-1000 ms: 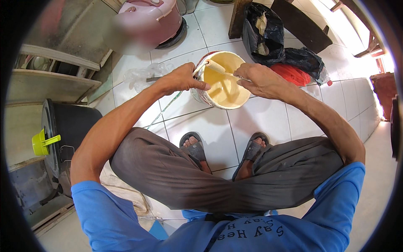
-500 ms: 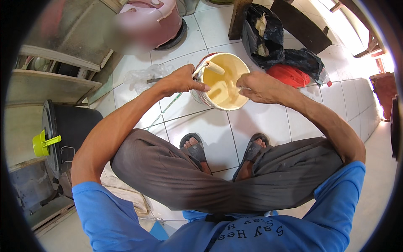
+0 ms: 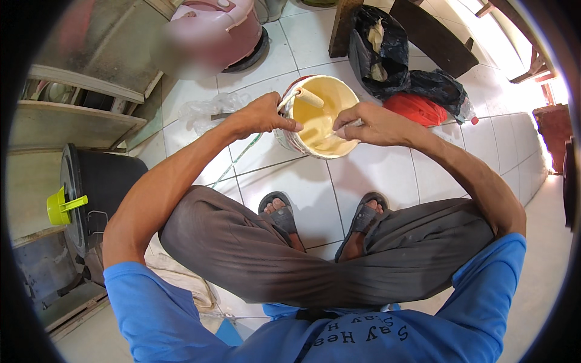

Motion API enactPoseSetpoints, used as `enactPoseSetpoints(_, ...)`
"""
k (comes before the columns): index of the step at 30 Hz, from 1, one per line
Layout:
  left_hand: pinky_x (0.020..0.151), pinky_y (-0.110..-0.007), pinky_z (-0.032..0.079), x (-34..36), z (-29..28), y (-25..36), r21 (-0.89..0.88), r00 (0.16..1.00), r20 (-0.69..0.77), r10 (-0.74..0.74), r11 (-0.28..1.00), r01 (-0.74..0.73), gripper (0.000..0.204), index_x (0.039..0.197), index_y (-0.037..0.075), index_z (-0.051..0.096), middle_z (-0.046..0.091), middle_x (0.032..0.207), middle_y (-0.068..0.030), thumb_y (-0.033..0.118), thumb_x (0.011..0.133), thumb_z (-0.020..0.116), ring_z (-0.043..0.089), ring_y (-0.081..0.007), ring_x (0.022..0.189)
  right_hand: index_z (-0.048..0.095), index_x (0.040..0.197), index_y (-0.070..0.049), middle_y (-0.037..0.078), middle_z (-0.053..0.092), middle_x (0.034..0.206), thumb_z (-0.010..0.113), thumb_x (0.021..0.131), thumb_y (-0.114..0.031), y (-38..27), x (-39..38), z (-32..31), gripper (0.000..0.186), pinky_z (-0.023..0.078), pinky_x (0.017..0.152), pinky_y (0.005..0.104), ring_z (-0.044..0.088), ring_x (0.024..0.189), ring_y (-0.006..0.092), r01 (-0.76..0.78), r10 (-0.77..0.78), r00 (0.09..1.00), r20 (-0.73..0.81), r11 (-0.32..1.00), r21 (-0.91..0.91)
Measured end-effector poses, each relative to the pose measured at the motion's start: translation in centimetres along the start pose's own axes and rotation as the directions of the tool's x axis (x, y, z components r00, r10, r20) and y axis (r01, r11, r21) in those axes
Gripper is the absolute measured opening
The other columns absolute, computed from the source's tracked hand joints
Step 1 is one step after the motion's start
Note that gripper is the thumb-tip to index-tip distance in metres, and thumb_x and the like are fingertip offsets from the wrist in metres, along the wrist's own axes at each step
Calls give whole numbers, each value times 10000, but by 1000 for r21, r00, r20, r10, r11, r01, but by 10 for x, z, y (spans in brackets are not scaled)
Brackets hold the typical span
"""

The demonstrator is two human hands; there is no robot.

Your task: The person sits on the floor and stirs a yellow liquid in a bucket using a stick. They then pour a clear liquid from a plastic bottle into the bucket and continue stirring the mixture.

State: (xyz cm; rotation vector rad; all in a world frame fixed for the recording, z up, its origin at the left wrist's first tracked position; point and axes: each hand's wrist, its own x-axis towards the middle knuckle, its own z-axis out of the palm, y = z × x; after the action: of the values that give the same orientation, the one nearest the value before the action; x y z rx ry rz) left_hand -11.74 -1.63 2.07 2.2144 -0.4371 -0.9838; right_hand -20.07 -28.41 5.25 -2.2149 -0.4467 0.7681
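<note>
The sandals (image 3: pixel 321 221) are planted on the white tiled floor (image 3: pixel 363 181), smooth and glossy. Just beyond them the paint bucket (image 3: pixel 318 115) stands, round, filled with cream-yellow paint. The bucket is steadied by the left hand (image 3: pixel 260 115), its grip closed on the near-left rim. A thin stirring stick (image 3: pixel 330 134) is held in the right hand (image 3: pixel 369 124), grip pinched shut around it. Stirring is best done slowly, with the rim held firm, so that nothing slops over. A small roller (image 3: pixel 305 97) rests across the far-left rim. Farther right, crumpled black bags (image 3: pixel 387 54) lie.
</note>
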Motion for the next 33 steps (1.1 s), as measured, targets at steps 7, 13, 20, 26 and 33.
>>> enactPoseSetpoints(7, 608, -298, 456, -1, 0, 5, 8, 1000, 15, -6, 1000, 6, 714, 1041, -49, 571, 565, 824, -95, 452, 650, 898, 572, -185, 741, 677, 1111, 53, 245, 686, 1027, 618, 932, -187, 23, 5, 5, 305, 530, 844, 399, 678, 881, 346, 121, -235, 952, -197, 879, -462)
enactPoseSetpoints(13, 608, -305, 455, -2, 0, 2, 10, 1000, 1, -23, 1000, 23, 712, 1044, -49, 569, 563, 820, -98, 447, 651, 895, 568, -183, 735, 679, 1051, 52, 269, 686, 1006, 561, 915, -170, 0, 1, 1, 286, 510, 864, 460, 664, 949, 396, -6, 6, 1000, 1, 995, 99)
enactPoseSetpoints(20, 606, -301, 451, -1, 1, 4, 18, 1000, 2, 1, 1000, -1, 714, 1042, -50, 570, 565, 812, -98, 450, 649, 895, 568, -181, 728, 671, 1128, 55, 244, 679, 1048, 619, 932, -188, 20, 4, 4, 317, 523, 843, 393, 672, 913, 348, 112, -176, 977, -120, 903, -415)
enactPoseSetpoints(26, 607, -298, 451, -1, 1, 3, 10, 1000, -6, -11, 1000, 11, 706, 1045, -48, 572, 566, 798, -91, 444, 654, 895, 566, -177, 720, 680, 1043, 52, 262, 690, 1002, 586, 899, -186, 6, 2, 3, 293, 510, 871, 446, 665, 956, 390, 129, -127, 986, -111, 992, 14)
enactPoseSetpoints(33, 628, -325, 475, 1, 0, 2, 2, 1000, 7, -30, 1000, 30, 746, 1075, -77, 565, 593, 858, -131, 418, 639, 915, 592, -201, 760, 669, 1111, 51, 245, 677, 1033, 615, 942, -197, 5, 3, 0, 306, 509, 847, 422, 656, 954, 367, 48, -67, 997, -39, 928, -369)
